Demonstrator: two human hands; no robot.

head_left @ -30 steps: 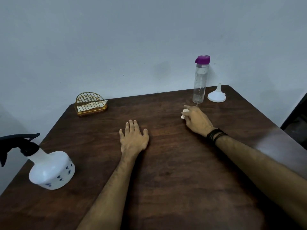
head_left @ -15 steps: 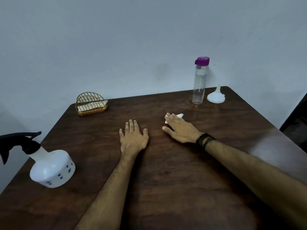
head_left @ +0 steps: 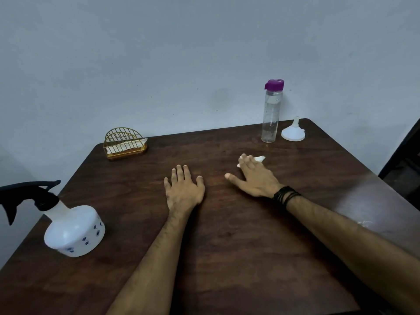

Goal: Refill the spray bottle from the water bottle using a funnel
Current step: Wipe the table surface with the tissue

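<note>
The table (head_left: 227, 246) was dark brown wood with rounded corners, pushed up against a plain pale blue-grey wall (head_left: 159, 53); a patch of glare lay along its right edge, and something dark stood off beyond that side, too cropped to make out. On the top I counted one spray bottle (head_left: 72, 230), white with small blue marks and a black trigger head, standing near the left edge; one clear water bottle (head_left: 271, 114) with its purple cap on, upright at the far right corner; one white funnel (head_left: 293, 131) sitting mouth-down just beside it, spout up; and one gold wire napkin holder (head_left: 124, 143) at the far left with white napkins in it. Two bare hands were out. The left hand (head_left: 183, 189) lay flat, palm down, fingers spread, gripping nothing. The right hand (head_left: 254, 178), black cords at the wrist, pressed flat with loose fingers on one small white tissue (head_left: 259, 158), covering it rather than clasping it, near the water bottle.
</note>
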